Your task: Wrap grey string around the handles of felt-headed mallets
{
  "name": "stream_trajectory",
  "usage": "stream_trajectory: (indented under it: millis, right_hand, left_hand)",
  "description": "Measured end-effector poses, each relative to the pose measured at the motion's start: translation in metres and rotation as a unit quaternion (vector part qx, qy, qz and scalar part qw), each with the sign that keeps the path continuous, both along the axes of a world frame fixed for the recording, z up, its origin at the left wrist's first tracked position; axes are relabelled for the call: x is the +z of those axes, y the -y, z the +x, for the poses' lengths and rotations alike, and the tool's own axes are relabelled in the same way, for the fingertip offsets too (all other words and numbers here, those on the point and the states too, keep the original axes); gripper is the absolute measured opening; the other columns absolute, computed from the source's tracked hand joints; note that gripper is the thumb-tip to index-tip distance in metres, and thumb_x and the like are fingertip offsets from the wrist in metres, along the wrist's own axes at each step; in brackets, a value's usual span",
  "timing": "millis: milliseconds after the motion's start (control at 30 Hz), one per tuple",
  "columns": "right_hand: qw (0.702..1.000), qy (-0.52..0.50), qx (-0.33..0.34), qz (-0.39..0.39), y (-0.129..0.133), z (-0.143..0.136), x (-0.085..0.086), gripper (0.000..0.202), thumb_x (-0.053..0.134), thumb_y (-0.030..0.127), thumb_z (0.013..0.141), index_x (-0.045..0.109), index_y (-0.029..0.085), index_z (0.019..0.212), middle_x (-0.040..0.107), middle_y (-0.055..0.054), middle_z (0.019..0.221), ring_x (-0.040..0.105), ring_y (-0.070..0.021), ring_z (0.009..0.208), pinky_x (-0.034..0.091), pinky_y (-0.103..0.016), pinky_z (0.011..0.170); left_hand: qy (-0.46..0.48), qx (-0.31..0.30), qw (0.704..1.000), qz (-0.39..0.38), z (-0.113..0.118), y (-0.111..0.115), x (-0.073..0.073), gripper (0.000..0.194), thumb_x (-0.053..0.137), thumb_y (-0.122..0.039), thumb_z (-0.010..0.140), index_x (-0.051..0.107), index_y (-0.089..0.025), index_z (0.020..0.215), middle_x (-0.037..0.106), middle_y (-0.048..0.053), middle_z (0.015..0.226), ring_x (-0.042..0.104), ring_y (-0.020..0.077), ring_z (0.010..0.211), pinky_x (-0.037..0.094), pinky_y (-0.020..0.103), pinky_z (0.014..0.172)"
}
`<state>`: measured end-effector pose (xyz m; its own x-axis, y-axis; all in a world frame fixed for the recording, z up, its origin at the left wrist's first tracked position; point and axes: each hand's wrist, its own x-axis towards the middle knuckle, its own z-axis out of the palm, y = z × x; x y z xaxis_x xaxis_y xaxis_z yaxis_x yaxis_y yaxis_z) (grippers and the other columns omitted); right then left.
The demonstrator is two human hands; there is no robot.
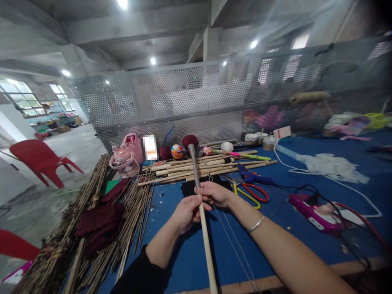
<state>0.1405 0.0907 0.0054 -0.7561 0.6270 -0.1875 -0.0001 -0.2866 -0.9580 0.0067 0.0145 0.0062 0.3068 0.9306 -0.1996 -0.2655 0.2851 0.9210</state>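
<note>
My left hand (187,212) and my right hand (214,193) are both closed on a long pale wooden stick (207,249). They meet near its middle, with fingertips almost touching. Above them the stick is covered by a shiny grey sleeve (194,165), and a dark red ball (190,141) sits at its far end. Whether the sleeve is tape or a tube I cannot tell. Under the hands lies a black cloth (188,189), partly hidden. A thin looped wire or cord (235,239) runs below my right wrist. A bracelet (256,223) circles that wrist.
Bundled twigs (128,220) and dark red cloth (104,222) lie left. Pale sticks (171,173) cross behind the hands. Red-handled scissors (260,192), a blue glue gun (254,176) and a purple power strip (315,216) with cables lie right. A perforated metal screen (183,102) bounds the back.
</note>
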Motion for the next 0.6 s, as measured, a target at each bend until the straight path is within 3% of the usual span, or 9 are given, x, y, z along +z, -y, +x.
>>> stream_trajectory:
  millis: [100, 233, 333, 467, 600]
  right_hand:
    - [0.998, 0.035, -0.024, 0.05, -0.001, -0.002, -0.001, 0.031, 0.065, 0.039, 0.065, 0.047, 0.014, 0.066, 0.044, 0.008, 0.044, 0.026, -0.0007, 0.03, 0.013, -0.016, 0.029]
    - [0.995, 0.052, -0.044, 0.069, 0.0, -0.008, -0.003, 0.032, 0.067, 0.038, 0.062, 0.047, 0.014, 0.066, 0.039, 0.01, 0.04, 0.022, -0.0006, 0.028, 0.011, -0.016, 0.028]
    - [0.998, 0.03, -0.02, 0.045, 0.0, -0.008, -0.005, 0.031, 0.064, 0.039, 0.066, 0.047, 0.014, 0.068, 0.042, 0.008, 0.042, 0.026, -0.0012, 0.028, 0.011, -0.016, 0.029]
    - [1.0, -0.012, 0.013, -0.012, -0.002, -0.002, -0.007, 0.03, 0.061, 0.04, 0.069, 0.05, 0.014, 0.079, 0.043, 0.008, 0.046, 0.029, -0.0012, 0.031, 0.01, -0.014, 0.03]
    - [0.999, 0.03, -0.019, 0.042, -0.004, -0.004, -0.008, 0.028, 0.063, 0.037, 0.067, 0.048, 0.013, 0.069, 0.045, 0.007, 0.048, 0.027, -0.0003, 0.03, 0.013, -0.015, 0.028]
  left_hand:
    - [-0.062, 0.045, 0.997, -0.024, 0.0, -0.002, -0.005, 0.037, 0.059, -0.048, 0.067, 0.054, -0.014, 0.079, 0.057, 0.0, 0.059, 0.026, 0.0016, 0.035, 0.012, 0.017, 0.034]
    - [-0.164, 0.129, 0.978, 0.016, -0.003, -0.005, -0.01, 0.037, 0.065, -0.049, 0.061, 0.051, -0.014, 0.064, 0.038, -0.008, 0.04, 0.025, 0.0017, 0.032, 0.015, 0.017, 0.035]
    - [-0.123, 0.097, 0.987, 0.031, -0.002, -0.004, -0.008, 0.036, 0.062, -0.047, 0.064, 0.055, -0.012, 0.063, 0.039, -0.006, 0.039, 0.027, 0.002, 0.033, 0.016, 0.018, 0.035]
    - [0.011, 0.06, 0.998, -0.009, 0.004, -0.001, -0.004, 0.032, 0.058, -0.042, 0.07, 0.056, -0.01, 0.069, 0.044, -0.004, 0.045, 0.029, 0.0022, 0.035, 0.019, 0.017, 0.036]
    - [0.045, 0.081, 0.993, -0.068, 0.007, 0.001, -0.002, 0.022, 0.056, -0.032, 0.071, 0.053, -0.01, 0.075, 0.053, 0.0, 0.057, 0.026, 0.0003, 0.035, 0.013, 0.014, 0.033]
